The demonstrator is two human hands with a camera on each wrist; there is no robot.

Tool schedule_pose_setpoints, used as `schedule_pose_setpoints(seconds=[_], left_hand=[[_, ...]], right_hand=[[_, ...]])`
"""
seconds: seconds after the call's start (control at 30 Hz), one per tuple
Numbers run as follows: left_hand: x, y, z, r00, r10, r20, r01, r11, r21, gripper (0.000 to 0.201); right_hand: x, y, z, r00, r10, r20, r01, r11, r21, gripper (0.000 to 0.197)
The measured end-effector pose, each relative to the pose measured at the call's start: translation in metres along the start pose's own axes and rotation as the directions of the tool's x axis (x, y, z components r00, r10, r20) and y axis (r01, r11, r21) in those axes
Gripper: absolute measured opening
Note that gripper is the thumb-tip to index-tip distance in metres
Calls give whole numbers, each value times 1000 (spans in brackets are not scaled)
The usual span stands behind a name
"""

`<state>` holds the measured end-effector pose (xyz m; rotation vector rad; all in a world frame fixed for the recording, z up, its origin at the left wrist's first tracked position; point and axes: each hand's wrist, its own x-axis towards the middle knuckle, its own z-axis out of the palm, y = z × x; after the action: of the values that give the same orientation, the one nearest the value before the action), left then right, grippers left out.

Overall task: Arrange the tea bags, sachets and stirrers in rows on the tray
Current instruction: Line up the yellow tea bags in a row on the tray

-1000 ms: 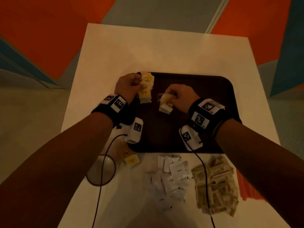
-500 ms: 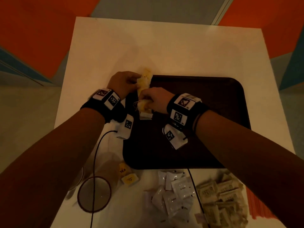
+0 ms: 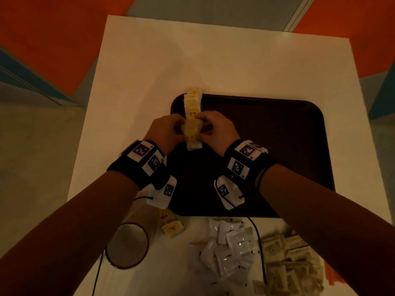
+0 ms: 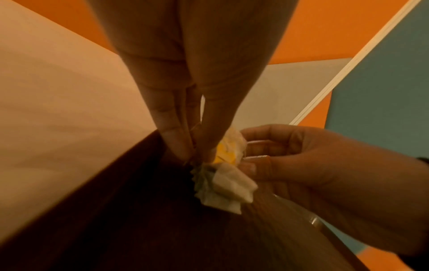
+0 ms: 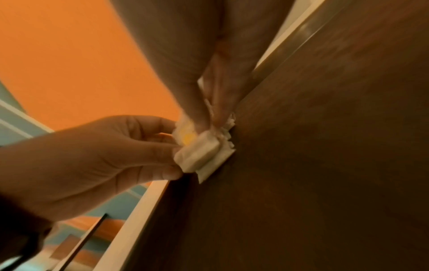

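A column of yellow-and-white tea bags lies along the left side of the dark brown tray, its far end over the tray's rim. My left hand and right hand meet at the near end of that column. Each pinches the small stack of tea bags from its own side, low over the tray floor. In the right wrist view the stack rests against the tray, with left fingertips on its edge. Two more tea bags lie on the white table.
Near the table's front edge sit a heap of white sachets, a heap of brown sachets and orange stirrers at the far right. A glass tumbler stands front left. Wrist-camera cables trail across the front.
My right hand has carried its tea bags leftward from the tray's middle to the column. Both hands now meet there, lower on the column.
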<state>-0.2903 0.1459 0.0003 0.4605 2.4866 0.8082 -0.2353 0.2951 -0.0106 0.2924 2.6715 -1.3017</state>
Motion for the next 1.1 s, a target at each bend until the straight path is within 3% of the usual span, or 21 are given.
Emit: schedule_pose_setpoints(seconds=[0.07,0.13,0.2,0.27,0.37,0.5,0.57,0.67,0.73,0.9,1.1], left_hand=[[0,-3,1,1000,-11,-21,10,1000,-25,36],[0,-6,2,998,-45,-44,40,993,-107,32],[0,-9,1,997,-72,-42,62,976,-208,29],[1,-11,1,995,-85,-44,69,958,-279,28],[1,-13,3,991,-82,-107,54,968,-245,27],[2,-14,1,990,-87,-110,57,967,-248,29],[2,-14,0,992,-79,-96,54,969,-241,31],[4,-15,-1,991,-78,-105,52,971,-231,31],[6,-17,-2,991,-79,-112,53,976,-212,29],[12,-21,-13,994,-83,-69,60,956,-289,37],[28,-14,-19,993,-101,-61,69,914,-399,47]], right_hand=[[-4,4,-2,995,103,-15,-103,995,-14,45],[-8,6,-2,969,242,55,-245,969,44,47],[-13,7,2,948,298,107,-310,944,115,45],[-14,4,8,956,278,94,-290,942,166,39],[-13,0,16,972,227,57,-234,947,219,30],[-5,6,13,987,140,-84,-134,988,77,14],[1,10,9,990,114,-82,-114,993,14,22],[5,8,8,995,96,37,-95,995,-22,41],[6,4,12,994,71,84,-71,997,-10,43],[14,10,10,988,150,-29,-148,988,52,47],[31,12,16,992,103,70,-108,992,63,54]])
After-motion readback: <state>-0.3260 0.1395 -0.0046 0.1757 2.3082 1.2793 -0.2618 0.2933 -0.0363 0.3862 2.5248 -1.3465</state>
